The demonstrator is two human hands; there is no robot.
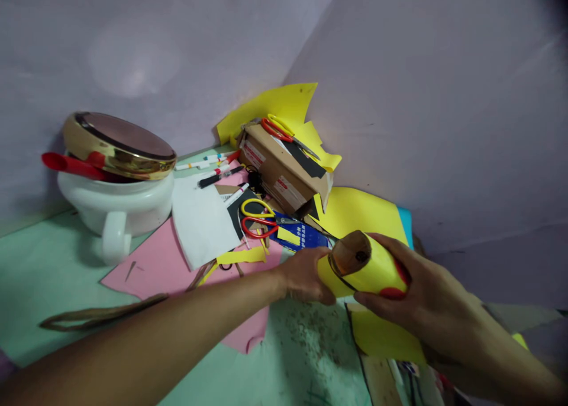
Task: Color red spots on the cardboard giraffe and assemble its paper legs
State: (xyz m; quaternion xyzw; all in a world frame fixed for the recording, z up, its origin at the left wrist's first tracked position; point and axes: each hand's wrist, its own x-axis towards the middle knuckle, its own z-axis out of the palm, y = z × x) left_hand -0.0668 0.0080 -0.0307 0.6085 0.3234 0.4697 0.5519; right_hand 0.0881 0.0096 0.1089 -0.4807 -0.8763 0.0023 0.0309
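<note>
Between both hands is a roll-like object wrapped in yellow paper (377, 264), its brown end facing up. A thin black line crosses its yellow side, and red patches show near my right fingers. My left hand (306, 276) is closed around its left side. On the right side, my right hand (421, 290) grips it with thumb and fingers. Just beyond lie scissors with yellow and red handles (260, 219) and a blue packet (304, 234). What fills the wrapped object is hidden.
A cardboard box (284, 172) with another pair of scissors (288, 134) on it stands by the wall corner. White paper (204, 219), pink paper (151, 261) and several pens lie left of it. A white pot (128, 202) with a gold-rimmed lid (128, 139) stands far left.
</note>
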